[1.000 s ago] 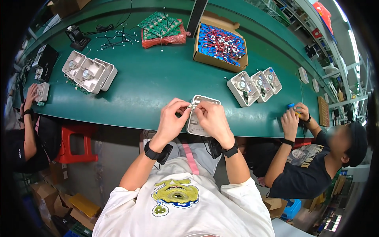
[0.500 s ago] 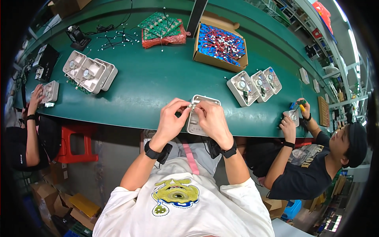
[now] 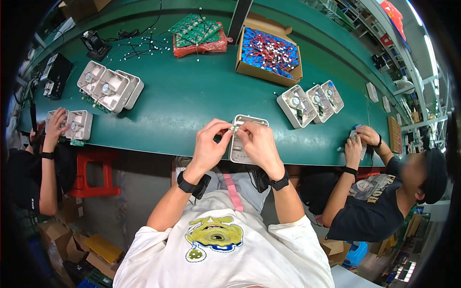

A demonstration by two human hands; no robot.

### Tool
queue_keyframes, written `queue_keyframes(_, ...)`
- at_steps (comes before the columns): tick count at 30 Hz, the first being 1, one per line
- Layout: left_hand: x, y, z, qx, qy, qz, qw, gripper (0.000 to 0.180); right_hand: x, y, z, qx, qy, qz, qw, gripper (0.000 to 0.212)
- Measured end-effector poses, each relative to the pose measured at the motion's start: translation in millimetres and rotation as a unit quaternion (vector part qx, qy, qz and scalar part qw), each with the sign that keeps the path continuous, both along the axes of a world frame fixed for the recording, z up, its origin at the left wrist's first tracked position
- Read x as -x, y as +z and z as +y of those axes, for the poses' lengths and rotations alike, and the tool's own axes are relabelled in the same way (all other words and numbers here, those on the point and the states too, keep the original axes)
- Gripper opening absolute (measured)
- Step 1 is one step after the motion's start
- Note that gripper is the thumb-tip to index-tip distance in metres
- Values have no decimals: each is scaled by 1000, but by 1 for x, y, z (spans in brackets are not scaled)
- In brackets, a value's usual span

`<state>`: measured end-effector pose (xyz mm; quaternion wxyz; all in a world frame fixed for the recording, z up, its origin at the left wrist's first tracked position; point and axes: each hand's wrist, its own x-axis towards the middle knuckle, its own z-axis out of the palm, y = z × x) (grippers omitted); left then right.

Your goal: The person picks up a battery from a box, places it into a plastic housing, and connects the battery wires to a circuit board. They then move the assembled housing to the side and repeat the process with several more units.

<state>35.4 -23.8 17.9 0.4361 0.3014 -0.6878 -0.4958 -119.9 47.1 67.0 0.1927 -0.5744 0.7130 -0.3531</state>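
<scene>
My left hand [image 3: 209, 145] and my right hand [image 3: 260, 148] meet above the table's near edge, each with thumb and fingers pinched together. Between the fingertips is a small whitish piece [image 3: 234, 128] that looks like a wire connector; its details are too small to make out. Below the fingers, an open light-grey plastic casing [image 3: 250, 119] lies on the green table, with its right side partly covered by my right hand. The right hand rests over the casing while the left is at its left edge.
Casings with round speakers stand at left [image 3: 112, 91] and right [image 3: 296, 106]. Farther back are a cardboard box [image 3: 261, 72] of blue wired packs, green circuit boards [image 3: 199, 30] on red wrap, and loose cables [image 3: 144, 48]. Co-workers' hands [image 3: 56, 126] [image 3: 360, 144] work on both sides.
My hands stay almost still, pinching at the same spot. The left co-worker's hand and casings have shifted right. The right co-worker's hands have come together, and the yellow-handled tool no longer shows.
</scene>
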Motion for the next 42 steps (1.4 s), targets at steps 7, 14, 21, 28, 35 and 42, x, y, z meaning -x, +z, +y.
queue_keyframes(7, 0, -1, -1, 64, 12, -19, 998, 14, -2, -3, -4, 27, -11, 8, 1000, 12)
queue_keyframes(14, 7, 4, -1, 81, 9, -14, 997, 14, -5, -5, -5, 22, -28, 92, 995, 12)
queue_keyframes(21, 4, -20, 1, -29, 30, 3, 999, 14, 85, 52, -32, -7, -95, 103, 990, 22)
queue_keyframes(28, 5, -22, 0, -25, 10, 23, 999, 13, 186, 31, -95, 25, -185, -151, 971, 25)
queue_keyframes(35, 3, -17, 4, -19, 10, 18, 1000, 13, 161, 48, -96, 200, -141, -239, 940, 21)
queue_keyframes(42, 0, -16, 9, -30, 13, 23, 999, 14, 95, 99, -41, 297, -26, -345, 890, 17)
